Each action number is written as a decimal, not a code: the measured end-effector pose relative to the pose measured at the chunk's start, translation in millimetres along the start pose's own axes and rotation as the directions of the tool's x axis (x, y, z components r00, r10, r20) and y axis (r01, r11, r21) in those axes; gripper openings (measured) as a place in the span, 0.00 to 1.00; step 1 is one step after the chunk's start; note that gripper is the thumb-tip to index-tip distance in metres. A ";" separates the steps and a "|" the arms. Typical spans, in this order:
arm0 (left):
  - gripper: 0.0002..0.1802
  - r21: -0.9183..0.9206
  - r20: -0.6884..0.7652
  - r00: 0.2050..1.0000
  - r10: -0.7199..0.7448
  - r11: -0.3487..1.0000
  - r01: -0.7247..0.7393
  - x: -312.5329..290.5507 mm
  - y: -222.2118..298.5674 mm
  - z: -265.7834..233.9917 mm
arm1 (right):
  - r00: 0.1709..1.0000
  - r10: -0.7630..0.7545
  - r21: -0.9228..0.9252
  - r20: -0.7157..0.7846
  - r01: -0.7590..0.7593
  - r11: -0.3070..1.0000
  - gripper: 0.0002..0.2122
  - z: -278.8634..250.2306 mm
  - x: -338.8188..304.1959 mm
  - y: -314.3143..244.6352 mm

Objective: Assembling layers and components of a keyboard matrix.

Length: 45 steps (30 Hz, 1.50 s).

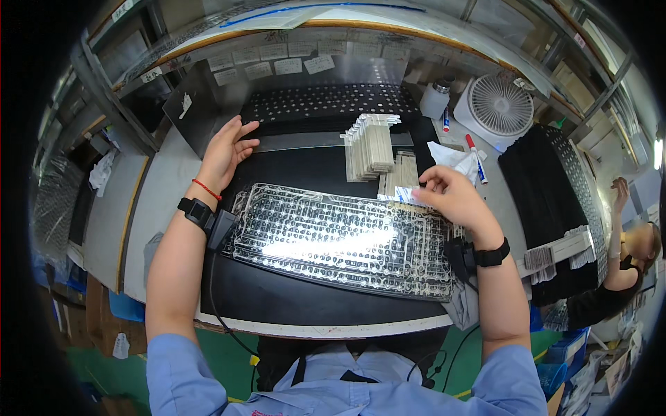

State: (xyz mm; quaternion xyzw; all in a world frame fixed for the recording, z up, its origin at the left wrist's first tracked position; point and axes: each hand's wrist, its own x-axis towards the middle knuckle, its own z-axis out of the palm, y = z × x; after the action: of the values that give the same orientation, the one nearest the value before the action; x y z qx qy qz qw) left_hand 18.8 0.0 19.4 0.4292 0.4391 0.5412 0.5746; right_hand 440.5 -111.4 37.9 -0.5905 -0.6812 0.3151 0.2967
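Note:
A clear plastic sheet [333, 236] with a dense grid of keyboard-like cutouts lies across the black work mat [277, 284], glare over its middle. My left hand [231, 151] is raised above the mat beyond the sheet's left end, fingers apart, holding nothing. At the sheet's far right edge, my right hand [452, 196] has its fingers curled, with thumb and fingertips at a small white-and-blue label [404, 194]. Just behind it lie a few flat pale strips [402, 166]. A fanned stack of similar strips [371, 147] with white ends sits to their left.
A dotted black panel [319, 104] stands at the back. White fan [498, 107], bottle [436, 98], crumpled white paper [454, 161] and red marker [477, 158] are at right. Further right are black sheets [544, 187] and bundled strips [560, 251]. Another person [617, 284] is beyond.

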 end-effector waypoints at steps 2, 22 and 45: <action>0.27 0.016 -0.010 0.999 0.031 0.999 -0.031 -1.9 -0.1 1.5 | 0.999 -0.053 -0.110 0.004 0.053 0.993 0.18 1.9 -2.8 2.0; 0.23 0.030 0.175 0.984 -0.024 0.999 0.019 -5.4 0.4 11.6 | 0.992 -0.123 -0.013 -0.029 0.123 0.992 0.13 -2.2 -0.4 -5.1; 0.11 0.024 0.105 0.989 0.100 0.994 -0.103 3.8 1.2 3.1 | 0.973 0.025 0.783 -0.230 0.170 0.599 0.09 -6.6 8.1 -3.7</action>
State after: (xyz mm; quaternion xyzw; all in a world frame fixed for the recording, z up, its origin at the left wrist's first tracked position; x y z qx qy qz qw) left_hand 21.6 3.8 21.2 0.4868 0.3941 0.5402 0.5620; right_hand 442.3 -103.2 45.2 -0.3983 -0.4555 0.5071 0.6138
